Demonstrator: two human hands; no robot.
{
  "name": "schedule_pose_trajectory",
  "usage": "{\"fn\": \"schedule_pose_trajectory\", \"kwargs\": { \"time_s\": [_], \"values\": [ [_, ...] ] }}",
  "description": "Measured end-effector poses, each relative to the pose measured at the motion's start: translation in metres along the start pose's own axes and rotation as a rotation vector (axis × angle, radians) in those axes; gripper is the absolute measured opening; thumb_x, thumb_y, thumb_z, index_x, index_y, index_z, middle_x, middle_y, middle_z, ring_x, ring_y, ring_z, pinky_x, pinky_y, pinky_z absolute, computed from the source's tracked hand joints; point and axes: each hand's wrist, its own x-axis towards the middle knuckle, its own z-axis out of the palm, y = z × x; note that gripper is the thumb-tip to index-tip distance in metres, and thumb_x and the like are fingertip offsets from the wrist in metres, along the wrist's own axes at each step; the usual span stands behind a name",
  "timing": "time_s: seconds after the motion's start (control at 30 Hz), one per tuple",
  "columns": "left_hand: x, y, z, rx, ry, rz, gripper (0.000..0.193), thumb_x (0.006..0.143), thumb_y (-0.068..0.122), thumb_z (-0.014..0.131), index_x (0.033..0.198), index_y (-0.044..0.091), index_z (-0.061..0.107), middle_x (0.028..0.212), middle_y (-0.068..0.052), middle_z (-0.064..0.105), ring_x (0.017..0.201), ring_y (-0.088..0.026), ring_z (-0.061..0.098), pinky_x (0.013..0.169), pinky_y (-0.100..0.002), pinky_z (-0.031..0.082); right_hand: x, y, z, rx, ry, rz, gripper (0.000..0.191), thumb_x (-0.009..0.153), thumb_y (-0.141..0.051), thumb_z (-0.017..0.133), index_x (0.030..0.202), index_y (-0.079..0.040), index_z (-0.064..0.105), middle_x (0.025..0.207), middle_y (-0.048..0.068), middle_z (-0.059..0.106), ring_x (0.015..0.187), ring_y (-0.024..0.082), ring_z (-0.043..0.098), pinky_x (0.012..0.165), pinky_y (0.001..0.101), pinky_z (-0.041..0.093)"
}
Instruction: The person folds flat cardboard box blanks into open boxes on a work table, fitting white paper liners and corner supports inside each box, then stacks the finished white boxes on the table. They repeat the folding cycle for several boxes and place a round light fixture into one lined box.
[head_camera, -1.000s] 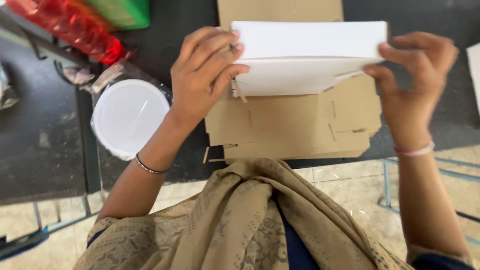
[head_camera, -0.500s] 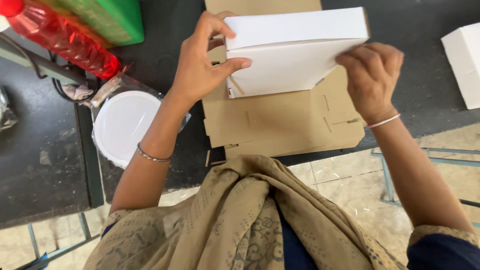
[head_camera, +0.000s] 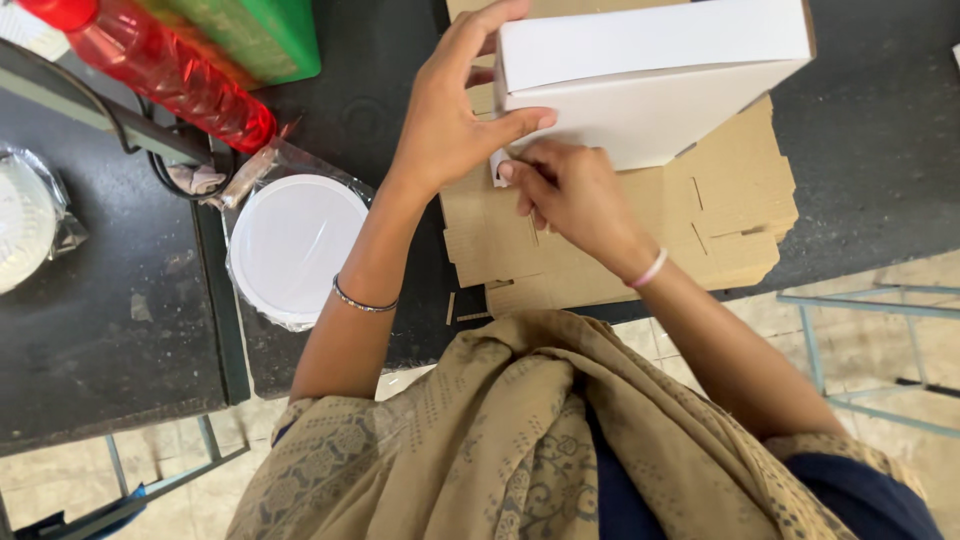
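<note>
Gripping a plain white folded box (head_camera: 650, 90), left hand (head_camera: 450, 120) clasps it; right hand (head_camera: 570, 195) seemingly pinches its corner

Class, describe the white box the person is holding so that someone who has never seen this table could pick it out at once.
Start at the black table and find the stack of flat brown cardboard sheets near its front edge. Over that stack, the left hand grips a white box at its left end, while the right hand touches its lower left corner. It is the only folded-up, white piece among flat brown ones.

Dark worktable (head_camera: 880, 180) on metal frame (head_camera: 850, 300), tiled floor (head_camera: 880, 350).
</note>
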Motion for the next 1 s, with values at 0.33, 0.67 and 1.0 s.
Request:
{"fn": "schedule_pose_trajectory", "kwargs": {
  "time_s": [0.33, 0.67, 1.0],
  "values": [
    [0.002, 0.034, 0.059, -0.175, 0.139, -0.116, 0.07, 0.089, 0.014, 0.096, 0.141, 0.007, 0.05, 0.12, -0.011, 0.076, 0.112, -0.017, 0.077, 0.1, -0.032, 0.065, -0.052, 0.076, -0.009, -0.477, 0.242, -0.172, 0.04, 0.09, -0.041, 0.076, 0.096, -0.003, 0.068, 0.07, 0.012, 0.071, 0.06, 0.031, 0.068, 0.055, 0.0426, 0.053],
    [0.059, 0.115, 0.24, -0.346, 0.201, -0.119, 0.065, 0.093, 0.006, 0.092, 0.141, 0.006, 0.048, 0.128, -0.012, 0.068, 0.116, -0.018, 0.072, 0.098, -0.031, 0.063, -0.134, 0.181, -0.13, -0.372, -0.161, -0.381, 0.014, 0.092, -0.027, 0.067, 0.093, -0.014, 0.074, 0.083, 0.011, 0.074, 0.078, 0.035, 0.07, 0.069, 0.047, 0.054],
    [0.097, 0.082, 0.559, 0.369, 0.009, 0.591, 0.068, 0.097, -0.001, 0.078, 0.15, 0.02, 0.04, 0.163, 0.002, 0.046, 0.153, -0.02, 0.038, 0.135, -0.046, 0.024, -0.274, 0.303, -0.287, -0.248, -0.116, 0.06, 0.027, 0.093, -0.024, 0.064, 0.116, -0.011, 0.07, 0.104, 0.011, 0.077, 0.093, 0.033, 0.072, 0.083, 0.0433, 0.055]
  ]
}}
